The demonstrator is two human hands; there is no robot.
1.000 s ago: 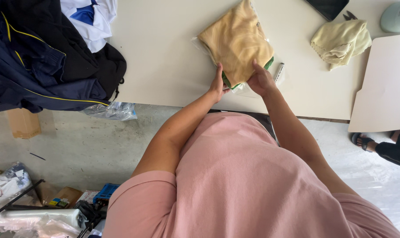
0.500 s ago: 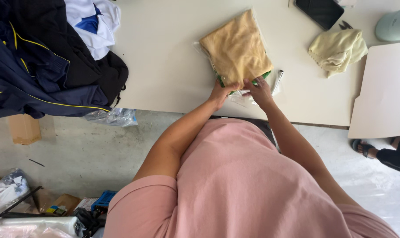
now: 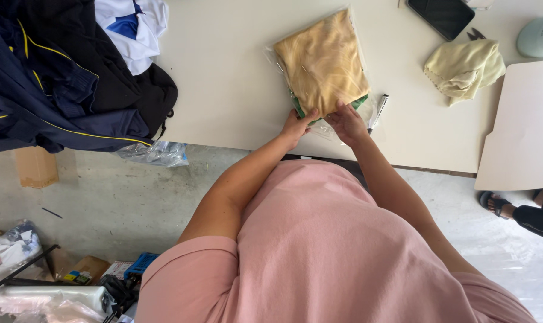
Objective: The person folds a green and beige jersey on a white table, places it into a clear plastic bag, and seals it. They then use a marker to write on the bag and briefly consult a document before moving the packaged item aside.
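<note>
The near end of the bagged yellow cloth (image 3: pixel 324 63) was pinched by both hands (image 3: pixel 298 124) (image 3: pixel 347 121), fingers closed, steadied flat on the surface (image 3: pixel 223 78).

A folded garment in a clear bag (image 3: pixel 323 63) lay on the table (image 3: pixel 229 90), near its front edge. The left hand (image 3: pixel 296 127) and the right hand (image 3: pixel 346 122) sat side by side at the bag's near end, touching it. A marker pen (image 3: pixel 378 112) lay just right of the right hand. Farther right lay a crumpled cloth (image 3: pixel 463 67), with a flat board (image 3: pixel 520 131) right of it (overhanging the table's front edge). A phone (image 3: pixel 441 16) lay behind the cloth. A heap of clothes (image 3: pixel 68 78) covered the table's left end, well apart from the bag.
</note>
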